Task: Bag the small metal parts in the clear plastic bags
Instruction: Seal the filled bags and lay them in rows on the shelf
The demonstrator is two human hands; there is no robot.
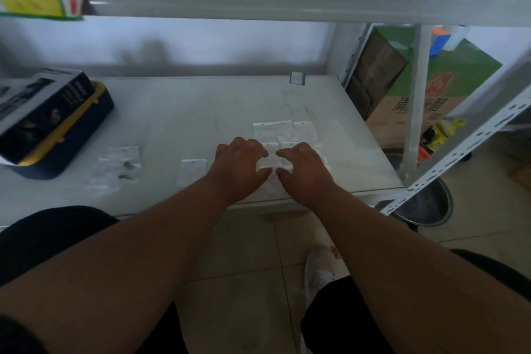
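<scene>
Several clear plastic bags (284, 131) lie side by side on the white table (186, 112) near its front right. Both my hands are just in front of them with fingers curved. My left hand (240, 165) and my right hand (303, 169) face each other, each pinching an edge of one clear bag (271, 163) between thumb and fingers. The picture is blurred, so the grip is not sharp. A single empty bag (193, 171) lies to the left. Further left, bags with small dark metal parts (122, 167) rest on the table.
A blue and yellow case (66, 141) with a black box (43, 100) on top sits at the table's left. A small green-edged card (297, 78) stands at the back. A white slotted shelf post (459, 149), cardboard boxes (416, 106) and a metal basin (428, 207) are at the right.
</scene>
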